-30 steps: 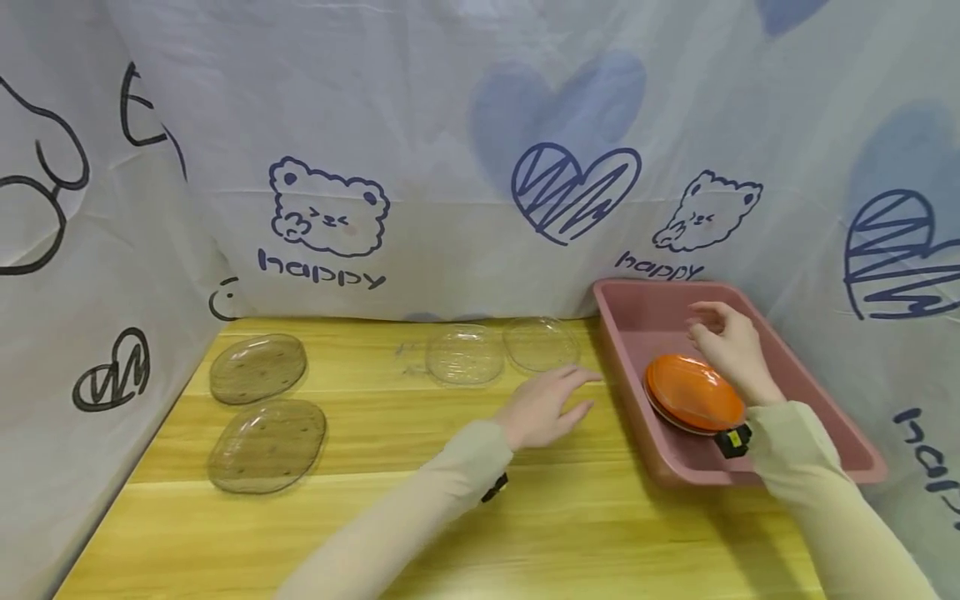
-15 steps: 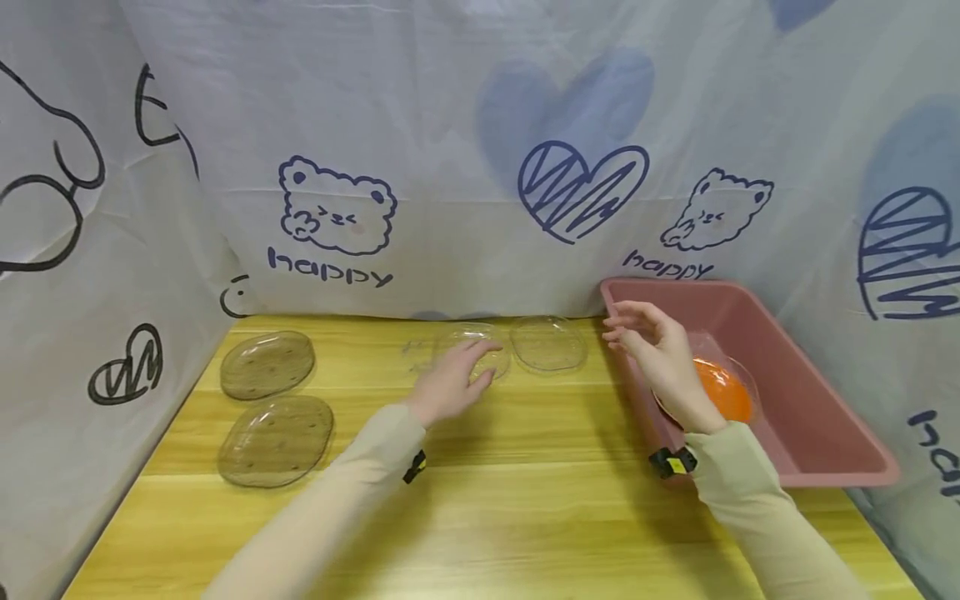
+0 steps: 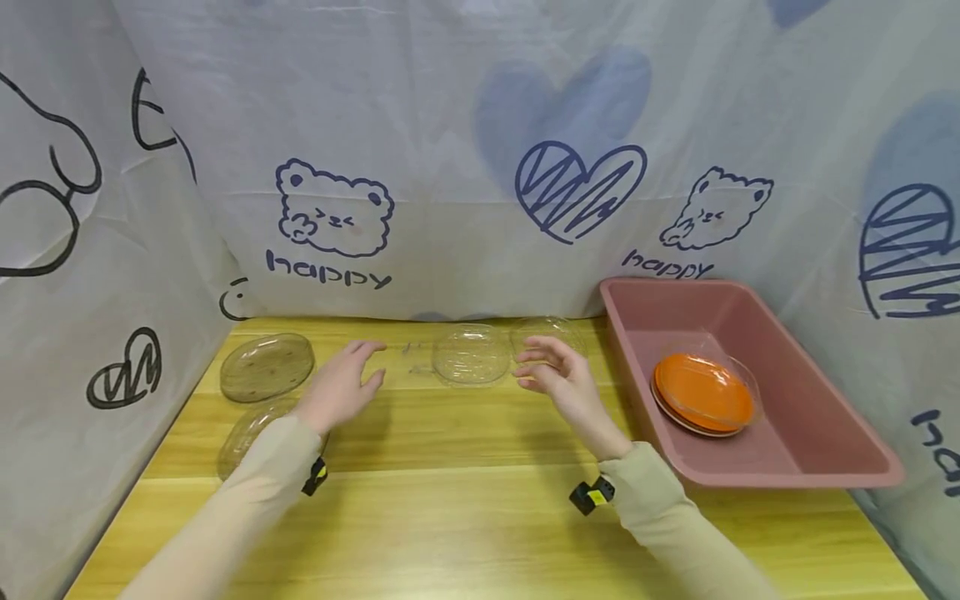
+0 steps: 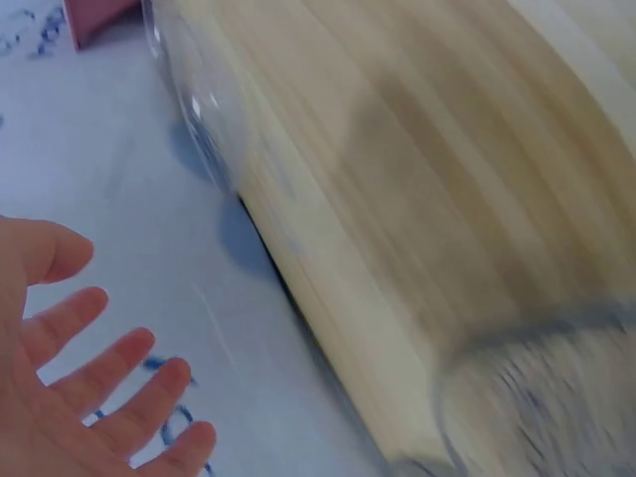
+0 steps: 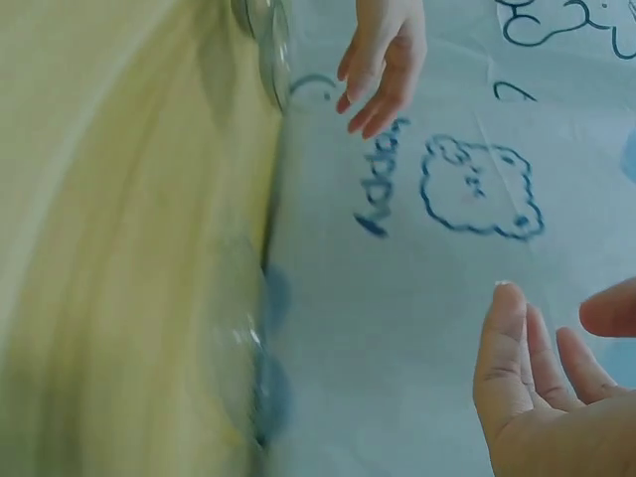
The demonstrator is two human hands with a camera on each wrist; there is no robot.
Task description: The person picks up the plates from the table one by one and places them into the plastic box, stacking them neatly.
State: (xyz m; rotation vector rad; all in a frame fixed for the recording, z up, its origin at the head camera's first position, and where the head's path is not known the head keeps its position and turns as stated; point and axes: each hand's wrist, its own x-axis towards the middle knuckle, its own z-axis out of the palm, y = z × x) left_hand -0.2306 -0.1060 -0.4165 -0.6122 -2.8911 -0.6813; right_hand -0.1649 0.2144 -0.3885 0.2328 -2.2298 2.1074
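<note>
Left hand (image 3: 341,390) above table (image 3: 450,533), fingers spread, near smoky plates (image 3: 267,367); right hand (image 3: 566,393), fingers loosely bent, thumb apart, near clear plates (image 3: 471,354).

Between the left hand (image 3: 341,388) and the right hand (image 3: 564,385) there is a wide passage over the bare table (image 3: 465,517), and it continues toward the front. At the back, the cloth (image 3: 442,225) closes the way, with two clear plates (image 3: 471,354) lying near it; the right hand partly covers one. At left, two dark plates (image 3: 267,367) occupy the table, and the left sleeve (image 3: 258,487) crosses the front one. At right, the tub (image 3: 806,400) makes a raised wall; inside, the orange plates (image 3: 705,390) leave room along its right side.
</note>
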